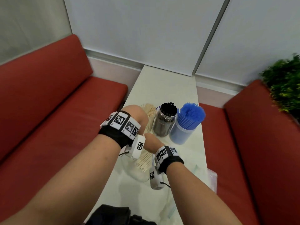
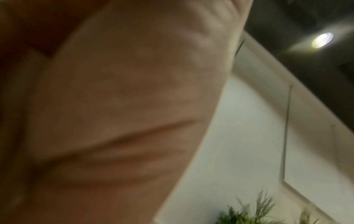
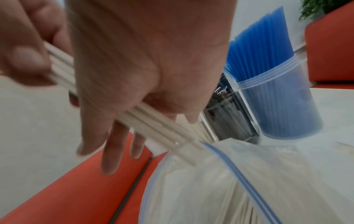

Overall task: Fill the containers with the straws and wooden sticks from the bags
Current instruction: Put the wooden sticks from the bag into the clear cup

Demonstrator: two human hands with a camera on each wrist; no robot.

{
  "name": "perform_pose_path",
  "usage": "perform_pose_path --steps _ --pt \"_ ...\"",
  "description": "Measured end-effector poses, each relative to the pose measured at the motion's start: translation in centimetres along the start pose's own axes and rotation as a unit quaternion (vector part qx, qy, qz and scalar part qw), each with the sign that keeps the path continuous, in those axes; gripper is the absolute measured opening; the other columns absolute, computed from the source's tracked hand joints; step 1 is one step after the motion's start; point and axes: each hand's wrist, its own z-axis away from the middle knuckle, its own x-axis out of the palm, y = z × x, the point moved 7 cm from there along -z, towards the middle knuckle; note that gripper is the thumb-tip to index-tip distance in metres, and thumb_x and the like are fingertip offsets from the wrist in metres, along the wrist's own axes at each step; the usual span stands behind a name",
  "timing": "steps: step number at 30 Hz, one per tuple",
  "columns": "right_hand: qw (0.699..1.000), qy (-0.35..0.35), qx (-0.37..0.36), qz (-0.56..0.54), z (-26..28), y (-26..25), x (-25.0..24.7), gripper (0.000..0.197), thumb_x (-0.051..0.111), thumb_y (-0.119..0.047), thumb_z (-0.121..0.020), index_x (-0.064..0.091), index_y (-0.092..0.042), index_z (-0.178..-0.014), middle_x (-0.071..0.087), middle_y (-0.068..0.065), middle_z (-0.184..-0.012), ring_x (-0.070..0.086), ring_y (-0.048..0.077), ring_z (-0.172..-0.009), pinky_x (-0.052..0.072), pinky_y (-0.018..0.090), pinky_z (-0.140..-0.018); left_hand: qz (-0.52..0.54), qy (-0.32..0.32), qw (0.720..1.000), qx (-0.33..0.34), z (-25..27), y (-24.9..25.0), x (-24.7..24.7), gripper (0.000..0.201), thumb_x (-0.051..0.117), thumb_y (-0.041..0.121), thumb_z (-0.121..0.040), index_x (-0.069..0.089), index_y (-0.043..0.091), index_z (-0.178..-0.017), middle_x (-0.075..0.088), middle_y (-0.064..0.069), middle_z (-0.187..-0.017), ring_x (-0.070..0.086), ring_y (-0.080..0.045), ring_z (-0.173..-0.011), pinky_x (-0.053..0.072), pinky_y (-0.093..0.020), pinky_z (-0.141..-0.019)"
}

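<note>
A narrow pale table (image 1: 164, 82) runs between two red benches (image 1: 53, 101), carrying three jars at its middle: blue straws (image 1: 191, 112), black straws (image 1: 168, 108) and wooden sticks (image 1: 150, 111). The right hand (image 3: 153, 63) grasps a bundle of sticks (image 3: 153, 121) whose long axis slants down into the open clear bag (image 3: 220, 181) lying near the table's front edge. The left hand (image 1: 136, 114), nearer the stick jar just beyond, is seen only from behind, so its grip cannot be told
</note>
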Motion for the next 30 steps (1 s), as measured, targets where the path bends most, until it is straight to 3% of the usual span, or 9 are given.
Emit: perform_pose_path --steps 4,11,13,15,17,20,23,26,30 --pt "0.970 0.127 0.016 -0.208 1.0 0.3 -2.5 0.033 0.056 -0.005 -0.094 0.054 -0.018 -0.064 0.056 -0.007 -0.059 0.052 0.002 -0.043 0.039 0.012 -0.041 0.037 0.090 0.993 0.073 1.0 1.5 -4.4 0.036 0.066 0.041 -0.086 0.064 0.015 -0.062 0.062 0.004 -0.055 0.059 -0.015 -0.053 0.049 -0.028 -0.058" --pt "0.917 0.211 0.005 -0.340 2.1 0.6 -4.8 0.044 0.068 -0.032 -0.087 0.043 -0.025 -0.052 0.042 -0.008 -0.042 0.038 0.009 -0.038 0.036 0.022 -0.044 0.238 0.289 0.909 0.184 0.4 4.6 -5.9 0.043 0.050 0.053 -0.093 0.075 0.021 -0.076 0.071 0.006 -0.071 0.065 -0.011 -0.068 0.049 -0.029 -0.066" --pt "0.912 0.217 0.023 -0.346 2.8 1.2 -5.7 0.038 0.069 -0.038 -0.090 0.049 -0.021 -0.063 0.045 -0.006 -0.045 0.041 0.012 -0.038 0.037 0.022 -0.043 0.407 0.312 0.829 0.223 0.6 4.2 -6.4 0.046 0.043 0.061 -0.094 0.073 0.026 -0.095 0.072 0.009 -0.089 0.067 -0.009 -0.086 0.051 -0.029 -0.081" --pt "0.894 0.231 0.027 -0.383 3.6 1.6 -7.4 0.035 0.070 -0.036 -0.093 0.051 -0.017 -0.071 0.047 -0.002 -0.047 0.042 0.015 -0.038 0.037 0.025 -0.042 0.601 0.313 0.708 0.199 -0.1 2.4 -6.4 0.048 0.039 0.058 -0.097 0.071 0.022 -0.104 0.071 0.004 -0.099 0.068 -0.015 -0.096 0.052 -0.031 -0.085" --pt "0.866 0.259 0.015 -0.427 4.6 1.1 -10.0 0.033 0.073 -0.036 -0.090 0.053 -0.016 -0.072 0.046 -0.002 -0.048 0.042 0.015 -0.038 0.036 0.027 -0.043 0.687 0.268 0.666 0.114 -1.7 1.0 -4.5 0.047 0.039 0.046 -0.102 0.069 0.011 -0.105 0.071 -0.005 -0.099 0.069 -0.025 -0.098 0.054 -0.038 -0.083" --pt "0.827 0.277 0.009 -0.489 5.8 -0.1 -13.3 0.036 0.079 -0.036 -0.081 0.055 -0.009 -0.086 0.047 0.000 -0.052 0.044 0.015 -0.038 0.039 0.025 -0.041 0.701 0.044 0.710 0.046 -3.7 2.6 0.8 0.046 0.041 0.038 -0.103 0.067 0.001 -0.102 0.072 -0.013 -0.092 0.069 -0.033 -0.093 0.054 -0.044 -0.091" --pt "0.816 0.269 -0.035 -0.510 6.3 -1.4 -15.1 0.034 0.078 -0.029 -0.081 0.049 -0.013 -0.077 0.040 0.001 -0.049 0.037 0.018 -0.039 0.039 0.027 -0.043 0.795 -0.159 0.580 0.080 -3.7 6.1 4.2 0.041 0.045 0.036 -0.102 0.064 0.000 -0.095 0.067 -0.025 -0.105 0.064 -0.042 -0.105 0.049 -0.054 -0.096" --pt "0.819 0.254 -0.049 -0.512 6.4 -1.5 -14.9 0.035 0.078 -0.026 -0.081 0.047 -0.016 -0.066 0.039 0.005 -0.050 0.039 0.019 -0.040 0.041 0.027 -0.044 0.868 -0.229 0.428 0.101 -3.9 7.8 4.5 0.038 0.043 0.027 -0.103 0.062 -0.006 -0.104 0.061 -0.029 -0.118 0.058 -0.045 -0.115 0.047 -0.062 -0.094" --pt "0.833 0.239 -0.049 -0.497 6.0 -1.5 -14.5 0.039 0.079 -0.027 -0.079 0.048 -0.020 -0.056 0.039 0.005 -0.050 0.043 0.021 -0.044 0.044 0.029 -0.049 0.877 -0.229 0.407 0.114 -4.6 7.7 4.2 0.042 0.042 0.019 -0.102 0.073 -0.005 -0.086 0.068 -0.024 -0.105 0.065 -0.040 -0.105 0.048 -0.059 -0.092"
